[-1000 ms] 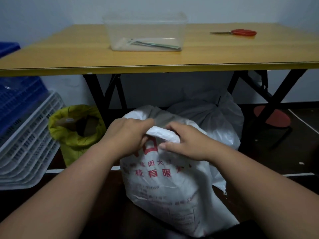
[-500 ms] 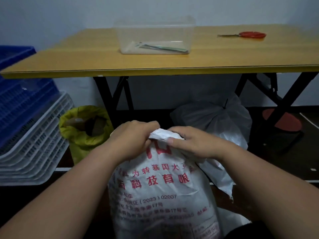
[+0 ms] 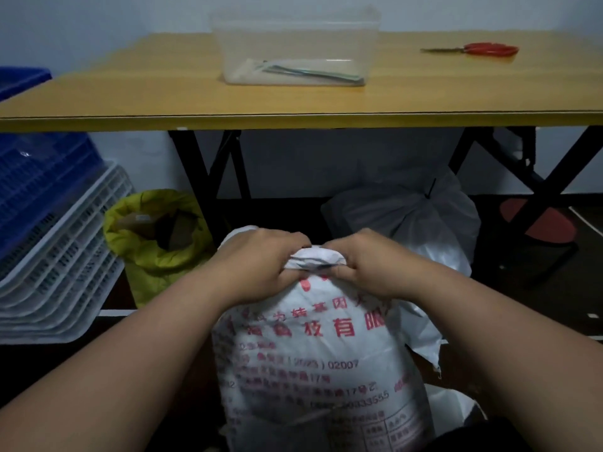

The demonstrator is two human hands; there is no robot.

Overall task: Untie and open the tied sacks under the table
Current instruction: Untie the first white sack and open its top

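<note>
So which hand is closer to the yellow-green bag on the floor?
Left. The left hand grips the white sack's bunched top, just right of the yellow-green bag; the right hand grips the same top farther right.

White printed sack (image 3: 313, 353) now stands upright, closer to you than second ago; more red print faces you. Your left hand (image 3: 261, 261) and right hand (image 3: 368, 259) draw closer together, both now gripping bunched sack mouth (image 3: 315, 257), knuckles nearly meeting. Mouth rises into tighter white wad between your fists. View shifts right: yellow bag (image 3: 156, 243) sits further in from left edge.
</note>
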